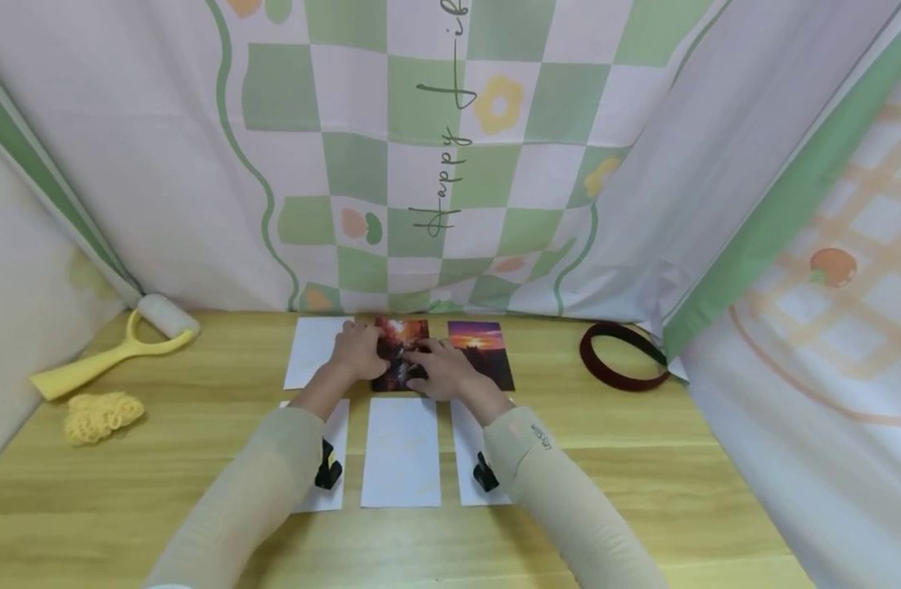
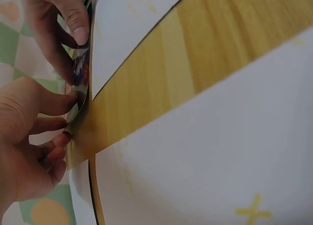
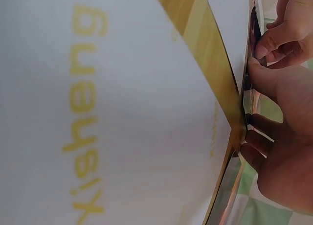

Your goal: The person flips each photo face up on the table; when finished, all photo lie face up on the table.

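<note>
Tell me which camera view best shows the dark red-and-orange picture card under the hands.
The head view: the dark red-and-orange picture card shows its printed face there, though the left hand and right hand partly cover it. Both wrist views show only a narrow, foreshortened strip of it.

Right hand and left hand on card

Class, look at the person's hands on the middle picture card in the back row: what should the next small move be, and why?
Probably settle the middle picture card flat on the table. The left hand and right hand are both on it, and it looks bowed in the left wrist view, whereas the sunset card beside it appears flat, picture up.
</note>
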A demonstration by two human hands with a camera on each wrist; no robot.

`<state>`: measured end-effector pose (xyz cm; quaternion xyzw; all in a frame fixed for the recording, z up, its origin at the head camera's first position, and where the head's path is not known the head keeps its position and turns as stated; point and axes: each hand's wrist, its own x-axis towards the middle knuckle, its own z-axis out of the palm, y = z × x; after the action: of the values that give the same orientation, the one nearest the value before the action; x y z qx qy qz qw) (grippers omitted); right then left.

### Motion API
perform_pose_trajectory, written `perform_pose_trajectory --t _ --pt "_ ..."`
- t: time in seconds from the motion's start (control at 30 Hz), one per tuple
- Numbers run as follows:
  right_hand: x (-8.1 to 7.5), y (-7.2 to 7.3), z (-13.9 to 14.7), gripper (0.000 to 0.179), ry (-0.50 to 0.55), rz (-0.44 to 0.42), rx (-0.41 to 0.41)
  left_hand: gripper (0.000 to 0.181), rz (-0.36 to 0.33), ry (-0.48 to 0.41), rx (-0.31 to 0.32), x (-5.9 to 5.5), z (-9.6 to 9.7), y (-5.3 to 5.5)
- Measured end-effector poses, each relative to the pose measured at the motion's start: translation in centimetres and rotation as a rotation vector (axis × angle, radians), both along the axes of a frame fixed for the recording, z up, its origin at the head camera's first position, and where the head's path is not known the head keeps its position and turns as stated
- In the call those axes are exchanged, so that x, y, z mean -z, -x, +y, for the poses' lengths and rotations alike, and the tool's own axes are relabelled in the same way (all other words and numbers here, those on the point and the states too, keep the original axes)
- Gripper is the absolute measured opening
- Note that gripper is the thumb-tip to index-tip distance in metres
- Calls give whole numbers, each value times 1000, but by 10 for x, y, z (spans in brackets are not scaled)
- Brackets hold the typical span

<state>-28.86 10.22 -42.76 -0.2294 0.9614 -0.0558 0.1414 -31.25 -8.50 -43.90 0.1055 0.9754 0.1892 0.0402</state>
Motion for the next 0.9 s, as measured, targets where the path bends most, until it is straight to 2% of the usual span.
perform_pose_trajectory --t 0.23,0.4,0.7,0.9 --pt "0 -1 -1 55 -8 -2 5 57 -3 30 -10 -2 2 -2" --pt "0 -3 -6 55 -32 -1 17 53 -34 75 1 -5 2 -3" --pt "-1 -7 -16 56 -102 -30 60 26 -63 88 28 -6 2 -2" --pt "1 -7 -13 55 -98 -37 68 34 -55 92 40 -2 5 -1"
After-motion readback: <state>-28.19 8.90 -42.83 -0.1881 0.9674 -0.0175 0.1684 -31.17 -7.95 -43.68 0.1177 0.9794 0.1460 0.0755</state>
